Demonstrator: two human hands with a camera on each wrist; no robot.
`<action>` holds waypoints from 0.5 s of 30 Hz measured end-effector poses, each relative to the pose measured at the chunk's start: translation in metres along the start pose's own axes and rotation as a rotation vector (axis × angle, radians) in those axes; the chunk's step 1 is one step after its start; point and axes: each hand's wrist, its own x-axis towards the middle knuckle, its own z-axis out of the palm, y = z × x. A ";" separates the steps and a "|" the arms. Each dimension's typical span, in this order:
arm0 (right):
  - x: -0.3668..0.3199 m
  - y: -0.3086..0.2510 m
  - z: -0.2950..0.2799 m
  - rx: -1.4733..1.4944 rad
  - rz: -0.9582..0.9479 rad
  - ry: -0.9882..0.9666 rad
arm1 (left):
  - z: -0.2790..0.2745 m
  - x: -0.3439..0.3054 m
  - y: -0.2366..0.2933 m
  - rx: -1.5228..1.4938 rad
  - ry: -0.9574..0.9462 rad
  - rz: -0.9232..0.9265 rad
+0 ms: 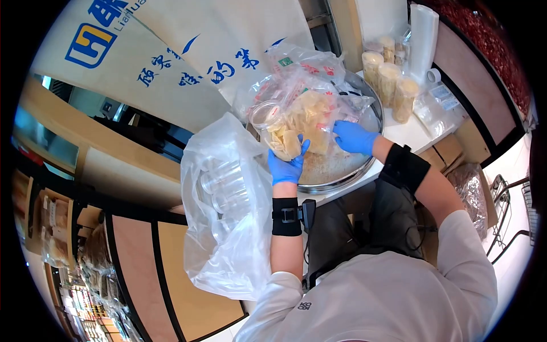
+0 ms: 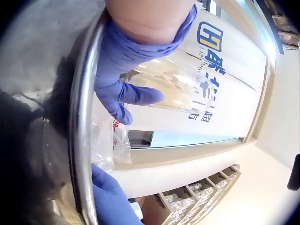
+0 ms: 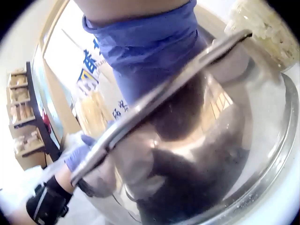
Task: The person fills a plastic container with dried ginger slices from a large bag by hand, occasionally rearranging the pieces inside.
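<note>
My gloved left hand [image 1: 286, 165] grips a clear plastic jar [image 1: 266, 115] filled with pale yellow dried slices; the left wrist view shows its thumb and fingers around the jar [image 2: 180, 91]. A clear plastic bag [image 1: 316, 108] with red print, holding more pale slices, lies over a round metal basin [image 1: 342, 181]. My gloved right hand [image 1: 354, 137] pinches the near right side of this bag, its fingers curled there. In the right wrist view the basin's rim [image 3: 154, 101] crosses in front of this hand and hides its fingers.
Several filled jars [image 1: 388, 77] with pale lids stand to the right of the basin, beside a plastic roll [image 1: 424, 43]. A large clear bag of empty jars [image 1: 225, 199] lies at the left. A printed white board [image 1: 171, 57] rises behind the basin.
</note>
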 end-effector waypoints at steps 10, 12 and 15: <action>0.018 -0.009 0.041 -0.212 -0.288 0.162 | -0.002 0.004 -0.001 0.097 0.069 -0.015; 0.016 -0.016 0.031 -0.220 -0.310 -0.009 | -0.004 0.005 0.001 0.088 0.123 -0.009; 0.019 -0.024 0.018 -0.205 -0.166 -0.260 | -0.010 0.007 0.003 -0.009 0.101 -0.080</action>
